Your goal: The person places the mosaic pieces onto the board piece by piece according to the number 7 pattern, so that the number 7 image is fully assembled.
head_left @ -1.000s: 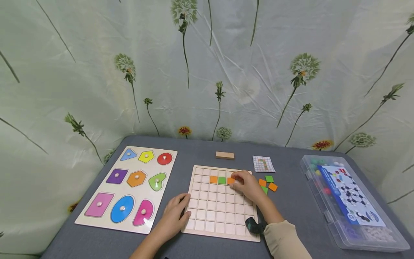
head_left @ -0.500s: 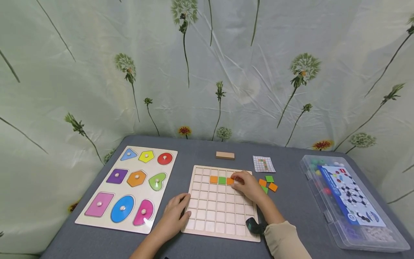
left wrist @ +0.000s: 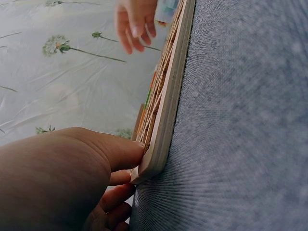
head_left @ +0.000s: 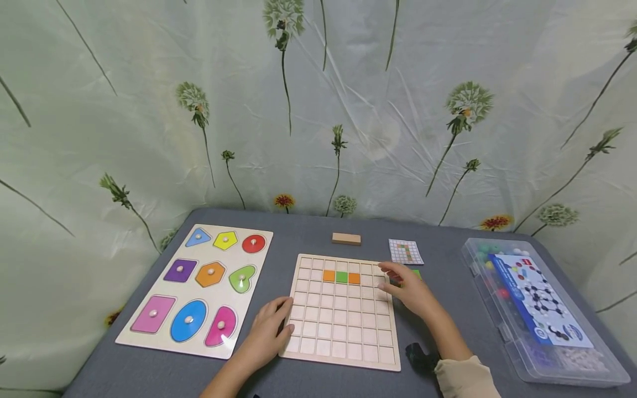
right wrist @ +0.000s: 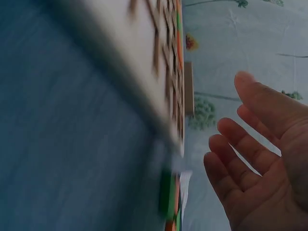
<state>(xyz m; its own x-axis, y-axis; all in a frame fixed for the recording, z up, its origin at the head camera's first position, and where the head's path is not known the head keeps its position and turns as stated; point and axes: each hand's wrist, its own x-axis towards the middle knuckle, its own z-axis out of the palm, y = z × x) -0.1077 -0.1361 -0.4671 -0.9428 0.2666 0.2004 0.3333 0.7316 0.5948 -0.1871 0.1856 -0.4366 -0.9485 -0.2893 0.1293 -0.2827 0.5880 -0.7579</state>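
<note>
A wooden grid board (head_left: 343, 334) lies on the table, with an orange tile (head_left: 329, 276), a green tile (head_left: 341, 277) and another orange tile (head_left: 354, 278) side by side in one upper row. My left hand (head_left: 266, 331) holds the board's left edge; in the left wrist view the thumb (left wrist: 126, 150) lies on its top rim and fingers are at its side. Over the board's upper right edge hovers my right hand (head_left: 410, 290), fingers apart and holding nothing. Loose tiles (head_left: 417, 273) beyond it are mostly hidden; in the right wrist view a stack of green and orange tiles (right wrist: 168, 195) looks blurred.
A small pattern card (head_left: 406, 252) and a wooden block (head_left: 346, 239) lie behind the board. At left is a knobbed shape puzzle (head_left: 234, 307). A clear plastic case (head_left: 547, 376) sits at right, and a dark object (head_left: 420, 358) is by the right wrist.
My right hand has let go of the orange tile, which now lies in its square, and has moved right toward the loose tiles. The left hand stays put.
</note>
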